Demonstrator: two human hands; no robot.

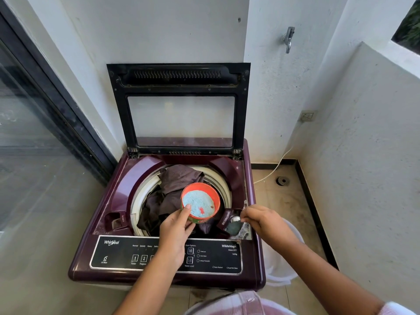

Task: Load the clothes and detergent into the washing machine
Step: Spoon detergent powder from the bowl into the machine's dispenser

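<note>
A maroon top-loading washing machine (109, 214) stands with its lid (178, 105) raised against the wall. Dark brown clothes (177, 180) fill the drum. My left hand (176, 226) holds a round red tub of blue detergent powder (200, 201) over the drum's front. My right hand (261, 220) pinches a small metal spoon (235, 218) over the open detergent compartment (233, 226) at the machine's front right corner, where some powder lies.
The black control panel (118, 252) runs along the machine's front. A white bucket (286, 264) stands on the floor to the right. A glass door (34, 137) lies left, a low wall right, with a floor drain (282, 181) and white cable (276, 168).
</note>
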